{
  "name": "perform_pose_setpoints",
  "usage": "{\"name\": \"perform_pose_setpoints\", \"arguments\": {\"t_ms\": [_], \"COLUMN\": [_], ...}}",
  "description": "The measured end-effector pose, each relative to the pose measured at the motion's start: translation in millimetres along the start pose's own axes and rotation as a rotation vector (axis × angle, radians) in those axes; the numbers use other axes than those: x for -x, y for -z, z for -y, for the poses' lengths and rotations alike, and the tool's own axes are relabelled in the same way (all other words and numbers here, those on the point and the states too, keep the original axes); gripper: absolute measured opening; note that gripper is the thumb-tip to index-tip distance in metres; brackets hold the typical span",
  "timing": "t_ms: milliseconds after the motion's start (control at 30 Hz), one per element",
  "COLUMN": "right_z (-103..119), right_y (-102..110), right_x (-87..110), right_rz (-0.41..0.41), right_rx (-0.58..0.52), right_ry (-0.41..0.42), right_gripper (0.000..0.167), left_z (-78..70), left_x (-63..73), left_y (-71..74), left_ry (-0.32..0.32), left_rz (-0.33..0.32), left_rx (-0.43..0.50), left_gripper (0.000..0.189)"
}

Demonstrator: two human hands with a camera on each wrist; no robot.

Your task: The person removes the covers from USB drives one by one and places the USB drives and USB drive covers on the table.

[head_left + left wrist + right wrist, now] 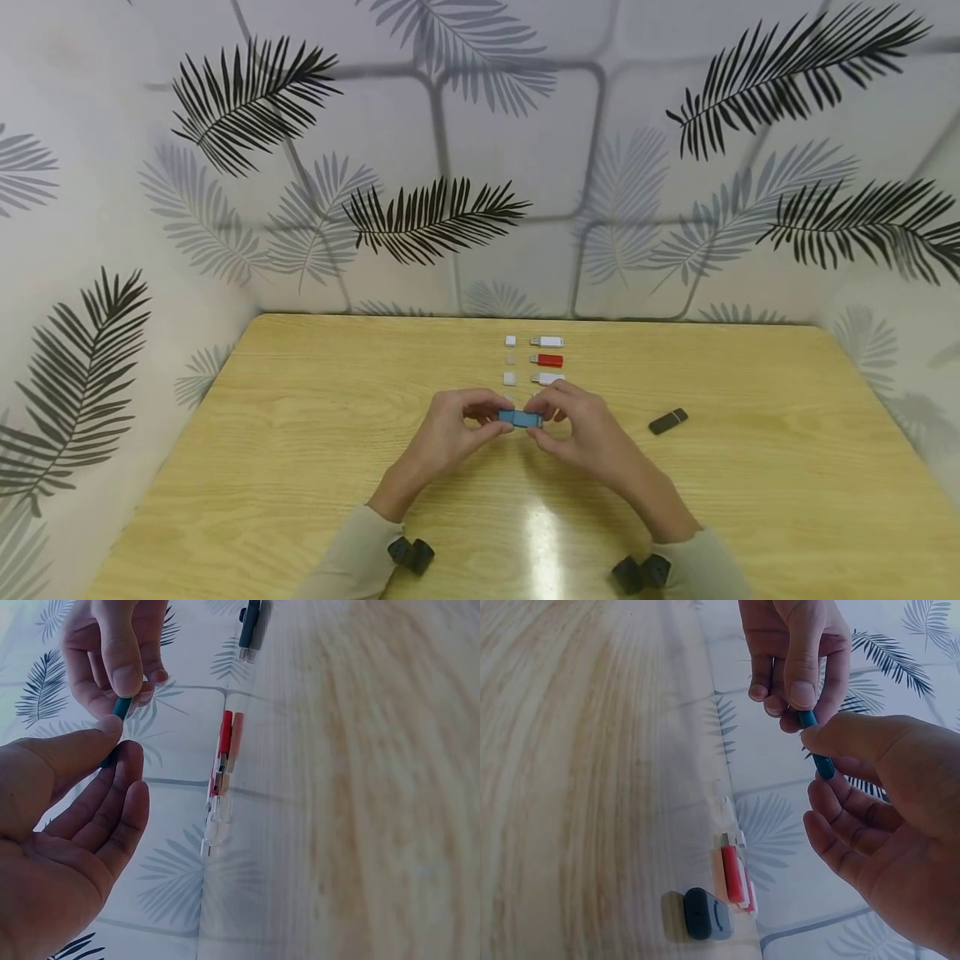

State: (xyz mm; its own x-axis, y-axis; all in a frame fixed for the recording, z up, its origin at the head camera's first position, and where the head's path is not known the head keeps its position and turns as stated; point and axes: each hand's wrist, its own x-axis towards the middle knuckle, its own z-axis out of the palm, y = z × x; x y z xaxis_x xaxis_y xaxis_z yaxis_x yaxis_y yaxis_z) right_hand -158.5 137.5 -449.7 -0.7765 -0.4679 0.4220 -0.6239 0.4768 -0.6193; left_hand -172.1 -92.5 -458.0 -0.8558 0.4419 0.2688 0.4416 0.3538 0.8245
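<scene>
Blue stick (pixel 521 418) is up off the counter (pixel 300 467), stretched between two hands, just this side of the red stick (pixel 550 361) and the white stick (pixel 551 342) with their little caps (pixel 511 341) alongside. From where I stand, the left hand (pixel 453 425) pinches one end and the right hand (pixel 588 425) the other; on each, thumb and fingertips are drawn together to barely the stick's own thickness, the spare fingers loosely bent and holding nothing. A seam crosses it nearer the left end, so I take that short part for a cap.

It looks like a light, stiff bit of plastic or metal, no strain to hold up, though the smooth sides could slide under a dry thumb. I'd grip the flat faces close to either side of that seam and keep any pull straight along its length; a twist or bend might strain whatever plug sits inside, which I can't see. The black stick (pixel 667 421) lies well apart, off to the right.
</scene>
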Motion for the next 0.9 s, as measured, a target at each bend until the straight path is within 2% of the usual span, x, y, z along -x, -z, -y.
{"name": "perform_pose_setpoints", "arguments": {"t_ms": [433,900], "right_z": [3.1,5.9], "right_y": [11.6,20.4], "right_x": [-1.7,-1.3], "right_rz": [0.012,0.033], "right_rx": [-0.046,-0.048], "right_ry": [0.056,0.080], "right_gripper": [0.021,0.022], "left_z": [-5.4,-11.7], "left_x": [-0.1,-0.2], "left_y": [4.8,5.7], "left_ry": [-0.049,-0.048], "left_rz": [0.003,0.003], "left_rx": [0.033,0.042], "left_gripper": [0.017,0.016]}}
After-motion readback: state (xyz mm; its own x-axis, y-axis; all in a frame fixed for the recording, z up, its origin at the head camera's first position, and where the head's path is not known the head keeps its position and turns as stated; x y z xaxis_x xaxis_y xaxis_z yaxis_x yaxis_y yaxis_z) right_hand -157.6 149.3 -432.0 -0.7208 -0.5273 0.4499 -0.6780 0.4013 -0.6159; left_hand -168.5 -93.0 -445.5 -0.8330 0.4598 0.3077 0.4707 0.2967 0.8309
